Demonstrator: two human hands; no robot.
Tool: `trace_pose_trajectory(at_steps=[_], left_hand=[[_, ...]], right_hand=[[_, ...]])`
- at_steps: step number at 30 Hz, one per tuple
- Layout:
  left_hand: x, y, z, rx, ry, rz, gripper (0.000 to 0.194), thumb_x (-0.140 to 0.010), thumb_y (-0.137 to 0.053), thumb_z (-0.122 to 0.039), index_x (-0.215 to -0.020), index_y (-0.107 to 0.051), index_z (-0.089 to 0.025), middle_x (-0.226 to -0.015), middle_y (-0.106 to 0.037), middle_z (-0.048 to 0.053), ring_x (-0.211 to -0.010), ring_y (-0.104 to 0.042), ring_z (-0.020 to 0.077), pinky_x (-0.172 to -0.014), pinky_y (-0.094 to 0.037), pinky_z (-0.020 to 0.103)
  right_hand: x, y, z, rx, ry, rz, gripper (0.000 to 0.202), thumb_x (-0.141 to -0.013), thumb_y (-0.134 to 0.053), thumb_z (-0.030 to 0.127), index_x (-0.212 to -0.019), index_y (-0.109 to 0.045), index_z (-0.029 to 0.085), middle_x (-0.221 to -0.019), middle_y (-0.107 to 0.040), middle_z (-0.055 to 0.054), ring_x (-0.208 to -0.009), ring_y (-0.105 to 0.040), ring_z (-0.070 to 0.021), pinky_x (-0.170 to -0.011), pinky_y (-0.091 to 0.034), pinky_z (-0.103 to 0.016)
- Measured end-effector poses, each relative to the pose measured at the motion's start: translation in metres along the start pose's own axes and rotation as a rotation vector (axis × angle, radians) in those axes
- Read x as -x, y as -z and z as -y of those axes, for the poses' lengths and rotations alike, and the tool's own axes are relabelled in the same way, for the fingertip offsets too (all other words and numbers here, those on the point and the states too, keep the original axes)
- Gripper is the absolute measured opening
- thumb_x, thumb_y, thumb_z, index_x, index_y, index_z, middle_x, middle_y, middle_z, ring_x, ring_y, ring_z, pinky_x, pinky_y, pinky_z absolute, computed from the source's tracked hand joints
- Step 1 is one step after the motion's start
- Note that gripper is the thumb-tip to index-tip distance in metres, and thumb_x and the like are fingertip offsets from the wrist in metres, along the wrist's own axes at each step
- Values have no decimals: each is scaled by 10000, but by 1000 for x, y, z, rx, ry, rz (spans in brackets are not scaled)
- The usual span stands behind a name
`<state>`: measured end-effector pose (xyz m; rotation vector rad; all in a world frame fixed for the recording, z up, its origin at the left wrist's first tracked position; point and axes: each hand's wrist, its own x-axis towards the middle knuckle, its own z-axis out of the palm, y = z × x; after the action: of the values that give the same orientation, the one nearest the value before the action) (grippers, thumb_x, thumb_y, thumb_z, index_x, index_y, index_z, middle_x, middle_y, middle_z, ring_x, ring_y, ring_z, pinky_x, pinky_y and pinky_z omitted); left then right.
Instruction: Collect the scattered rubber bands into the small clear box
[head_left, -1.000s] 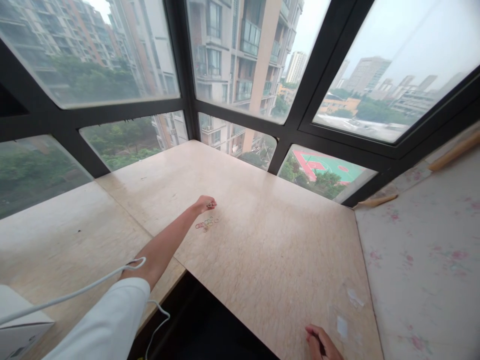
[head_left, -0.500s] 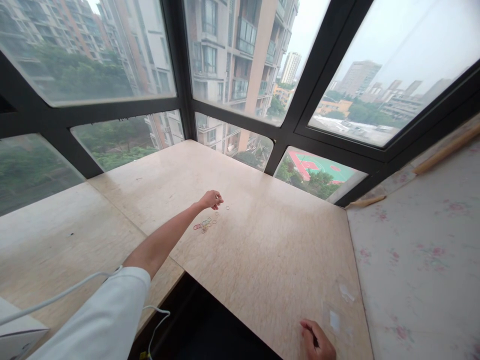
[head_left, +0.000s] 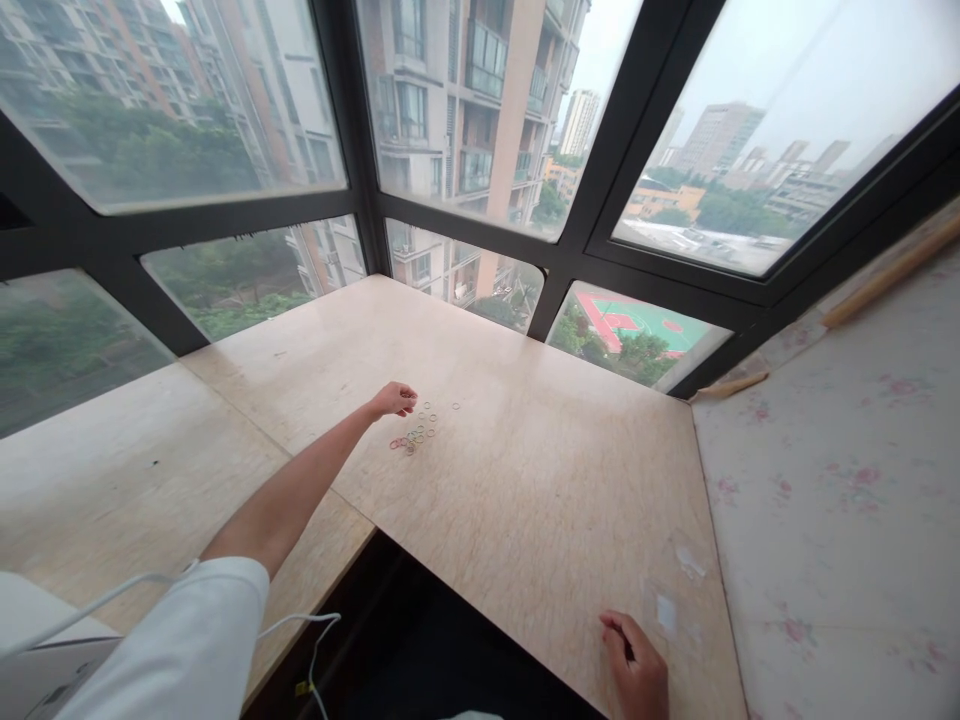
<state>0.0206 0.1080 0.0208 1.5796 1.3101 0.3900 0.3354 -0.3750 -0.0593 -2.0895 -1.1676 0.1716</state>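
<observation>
Small thin coloured rings (head_left: 412,438), perhaps rubber bands, lie in a loose cluster on the marble-patterned surface. A single ring (head_left: 455,406) rests apart to the right of the cluster. My left hand (head_left: 395,399) is stretched out just up and left of the rings. Its fingers are bent together in a pinch, and I cannot make out what, if anything, is between them. Nearer to me, at the lower right, my right hand (head_left: 636,662) rests on the surface with curled fingers. Nothing shows in its hollow.
Clear plastic pieces (head_left: 665,614) lie beside my right hand. Dark-framed windows (head_left: 364,200) and a flowered wall (head_left: 832,520) border the surface (head_left: 540,500). A dark opening (head_left: 420,640) cuts into its front. A white cable (head_left: 322,618) and a box-like object (head_left: 60,670) are at the lower left.
My left hand has drawn back to the left, away from the rings, and more of them show beside its fingertips. My right hand stays in place. The view has shifted slightly.
</observation>
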Motion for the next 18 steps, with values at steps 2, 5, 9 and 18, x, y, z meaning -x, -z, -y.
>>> trace_pose_trajectory(at_steps=[2, 5, 9, 18], left_hand=[[4, 2, 4, 33, 26, -3, 249, -613, -769, -177, -798, -628, -89, -762, -683, 91, -702, -665, 195, -604, -554, 277], [10, 9, 11, 68, 67, -7, 313, -577, -793, -146, -830, -621, -82, -786, -695, 108, -722, -679, 207, -653, -571, 291], [20, 26, 22, 55, 120, -46, 346, -596, -788, -142, -890, -615, -87, -704, -693, 86, -650, -686, 208, -604, -572, 270], [38, 44, 36, 52, 134, -158, 260, -733, -702, -244, -913, -614, -79, -842, -689, 120, -633, -693, 208, -569, -572, 256]], right_hand=[[1, -1, -2, 9, 1, 1, 283, -778, -481, 375, -746, -690, 187, -766, -716, -64, -696, -682, -208, -634, -547, -258], [2, -4, -7, 20, 18, -6, 289, -783, -474, 380, -750, -687, 187, -766, -715, -68, -692, -677, -206, -629, -542, -258], [1, -5, -9, 22, 30, -10, 287, -786, -470, 378, -756, -685, 189, -766, -715, -73, -684, -674, -207, -631, -537, -262], [3, -5, -10, 33, 27, -7, 290, -786, -468, 387, -766, -678, 189, -779, -714, -80, -699, -672, -221, -638, -531, -278]])
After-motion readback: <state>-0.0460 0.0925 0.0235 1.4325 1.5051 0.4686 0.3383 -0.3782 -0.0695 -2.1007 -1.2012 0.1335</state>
